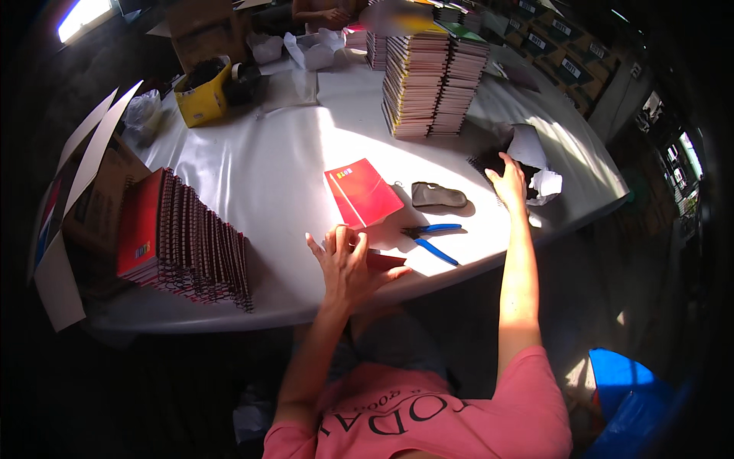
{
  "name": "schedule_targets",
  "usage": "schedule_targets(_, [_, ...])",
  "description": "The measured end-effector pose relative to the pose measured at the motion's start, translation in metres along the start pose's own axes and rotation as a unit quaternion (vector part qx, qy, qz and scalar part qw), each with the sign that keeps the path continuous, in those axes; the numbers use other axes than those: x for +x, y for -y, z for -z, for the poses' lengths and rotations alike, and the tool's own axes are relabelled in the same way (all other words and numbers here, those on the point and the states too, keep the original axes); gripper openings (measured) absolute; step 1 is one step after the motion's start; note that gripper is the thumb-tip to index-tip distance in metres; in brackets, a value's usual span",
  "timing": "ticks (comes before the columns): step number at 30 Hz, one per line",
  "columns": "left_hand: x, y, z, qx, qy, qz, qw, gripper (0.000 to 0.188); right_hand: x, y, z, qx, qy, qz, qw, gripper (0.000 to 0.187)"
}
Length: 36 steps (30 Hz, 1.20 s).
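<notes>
My left hand point(345, 264) is at the near table edge, its fingers bent over a red notebook point(388, 262) and its thumb along the near side. The part under my palm is hidden. Just beyond lies a red cover or notebook point(363, 191), flat in the sunlight. At the right, my right hand point(508, 182) reaches into a heap of dark spiral coils point(483, 162), thumb and forefinger apart; its other fingers are partly hidden. Between my hands lie blue-handled pliers point(434, 239), with a grey-brown pouch-like object point(438, 195) beyond them.
A row of red spiral notebooks point(183, 237) stands at the left beside an open cardboard box point(95, 183). Tall notebook stacks point(417, 84) rise at the back. A yellow container point(202, 99) sits far left. A person's hand point(335, 15) shows at the far side.
</notes>
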<state>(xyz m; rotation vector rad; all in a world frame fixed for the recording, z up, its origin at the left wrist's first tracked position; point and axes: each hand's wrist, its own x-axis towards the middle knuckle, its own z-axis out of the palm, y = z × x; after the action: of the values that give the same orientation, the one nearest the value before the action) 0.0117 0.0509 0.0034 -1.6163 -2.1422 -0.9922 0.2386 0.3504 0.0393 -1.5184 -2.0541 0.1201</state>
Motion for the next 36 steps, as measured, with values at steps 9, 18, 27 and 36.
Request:
schedule_targets(9, [0.005,-0.018,-0.015,0.049,-0.087,0.094,0.991,0.075,0.03,0.013,-0.011,-0.183,0.079,0.085,0.976,0.02])
schedule_targets(18, [-0.008,0.006,0.012,0.043,-0.118,0.043,0.991,0.057,-0.04,0.097,0.052,0.148,0.148,0.181,0.961,0.037])
schedule_targets(27, [-0.009,0.001,0.022,0.03,-0.147,0.043,0.988,0.058,-0.165,0.152,0.039,0.365,0.209,0.236,0.876,0.014])
schedule_targets(36, [-0.016,0.007,0.027,0.013,-0.079,0.044,0.996,0.059,-0.155,0.149,0.038,0.352,0.484,0.218,0.771,0.026])
